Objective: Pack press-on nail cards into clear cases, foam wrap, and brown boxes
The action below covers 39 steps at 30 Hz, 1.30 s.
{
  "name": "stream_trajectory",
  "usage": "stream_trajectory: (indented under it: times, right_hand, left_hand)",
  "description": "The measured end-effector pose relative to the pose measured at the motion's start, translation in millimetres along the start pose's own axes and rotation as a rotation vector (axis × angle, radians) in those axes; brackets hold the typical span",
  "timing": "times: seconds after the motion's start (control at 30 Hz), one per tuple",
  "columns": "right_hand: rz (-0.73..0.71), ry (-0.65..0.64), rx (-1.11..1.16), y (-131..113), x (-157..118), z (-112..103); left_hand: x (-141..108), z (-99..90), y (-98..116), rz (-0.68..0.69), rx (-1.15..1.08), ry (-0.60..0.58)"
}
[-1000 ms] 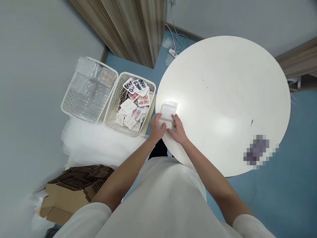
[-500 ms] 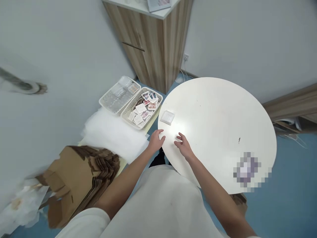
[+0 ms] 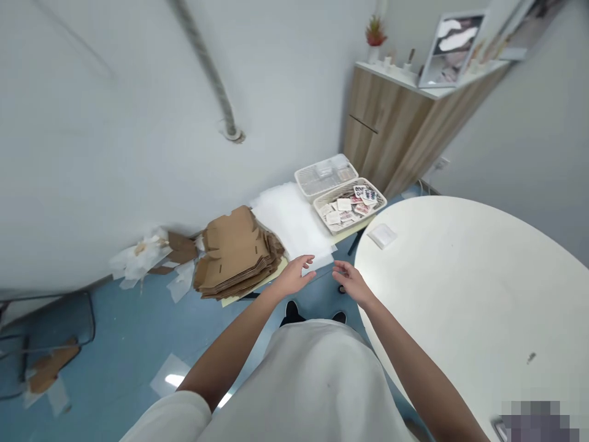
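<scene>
My left hand point(image 3: 297, 274) is held in the air with its fingers apart, close to the front edge of the white foam sheets point(image 3: 294, 218). Nothing is in it. To its right, my right hand point(image 3: 350, 281) hovers beside the left rim of the round white table point(image 3: 460, 270), also empty and with spread fingers. A small clear case point(image 3: 381, 236) lies on that table near its left edge. Beyond the hands stands a white basket of printed square cards point(image 3: 344, 204), and behind it another basket with clear plastic cases point(image 3: 326, 174).
Flat brown cardboard boxes point(image 3: 234, 248) are stacked left of the foam sheets. A wood-grain cabinet point(image 3: 391, 123) stands at the back, bearing a picture frame point(image 3: 453, 49) and a small plant point(image 3: 375, 34). Scraps lie on the blue floor at the left.
The view has swung to the left, so the cardboard stack and baskets now sit nearer the middle. Both hands, still empty, have moved from over the table's edge to beside it.
</scene>
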State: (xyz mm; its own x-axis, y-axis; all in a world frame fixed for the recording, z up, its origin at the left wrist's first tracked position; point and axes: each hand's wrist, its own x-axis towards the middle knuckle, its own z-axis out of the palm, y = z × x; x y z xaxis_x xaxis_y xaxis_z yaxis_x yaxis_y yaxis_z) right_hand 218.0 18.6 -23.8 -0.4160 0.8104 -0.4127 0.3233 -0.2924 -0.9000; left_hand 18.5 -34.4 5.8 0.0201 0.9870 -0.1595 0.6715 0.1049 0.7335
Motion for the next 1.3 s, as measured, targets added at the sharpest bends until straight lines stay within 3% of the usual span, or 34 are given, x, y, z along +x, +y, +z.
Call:
stream_trajectory:
  times: [0.07,0.17,0.27,0.4,0.5,0.6,0.73,0.87,1.0,1.17,1.3]
  right_hand:
    - [-0.075,-0.071,-0.111,-19.1,13.2,23.2]
    - [-0.216,-0.128,-0.315,-54.3,31.1,64.4]
    - [-0.337,-0.110,-0.486,-88.7,45.5,111.2]
    - [-0.429,-0.043,-0.736,-110.4,63.0,166.7]
    - [-0.400,0.009,-0.869,-108.0,73.3,190.0]
    - [-0.340,0.016,-0.896,-103.2,74.1,197.8]
    - [-0.476,0.103,-0.908,-101.8,55.4,204.1]
    - [-0.504,-0.157,-0.840,-91.1,31.9,220.4]
    - [-0.427,-0.166,-0.829,-70.1,25.4,232.0]
    - [-0.246,-0.145,-0.444,-63.1,27.6,222.7]
    - [-0.279,-0.200,-0.103,-80.4,20.3,210.1]
  left_hand:
    - [-20.3,-29.4,-18.3,-0.032,0.047,0.107]
    - [-48.3,-72.2,-49.1,-0.201,0.148,0.267]
    - [-68.7,-102.9,-81.3,-0.350,0.269,0.318]
    - [-83.4,-113.8,-117.9,-0.394,0.321,0.241]
    - [-88.9,-108.2,-135.7,-0.381,0.302,0.183]
    - [-91.2,-105.2,-146.6,-0.307,0.292,0.162]
    - [-89.5,-109.5,-155.5,-0.234,0.323,0.103]
    - [-88.9,-109.6,-157.3,-0.180,0.407,0.065]
    - [-95.3,-107.5,-155.1,-0.159,0.458,0.140]
    - [-113.0,-107.5,-153.4,-0.053,0.386,0.332]
    - [-126.1,-100.2,-153.6,0.043,0.304,0.374]
